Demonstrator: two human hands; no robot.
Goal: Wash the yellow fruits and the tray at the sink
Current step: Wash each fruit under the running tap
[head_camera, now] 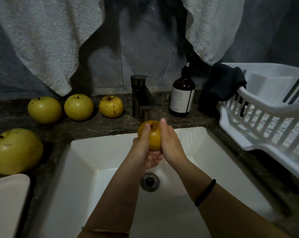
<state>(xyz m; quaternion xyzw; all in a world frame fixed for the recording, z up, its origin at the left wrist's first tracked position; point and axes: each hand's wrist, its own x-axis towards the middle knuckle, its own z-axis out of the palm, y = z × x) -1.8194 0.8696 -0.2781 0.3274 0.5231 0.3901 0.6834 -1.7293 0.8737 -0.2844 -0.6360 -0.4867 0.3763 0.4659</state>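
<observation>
Over the white sink [87, 152], the left grip [142, 145] cups a yellow fruit [154, 136] from below, thumb on top. The right grip [170, 141] presses straight fingers against the fruit's right side, just below the tap [140, 98]. On the dark bench [100, 125] left of the tap lie a near fruit [14, 150] and a back row of three fruits [78, 107]; right of it stand a brown bottle [182, 98] and a white rack [265, 117].
</observation>
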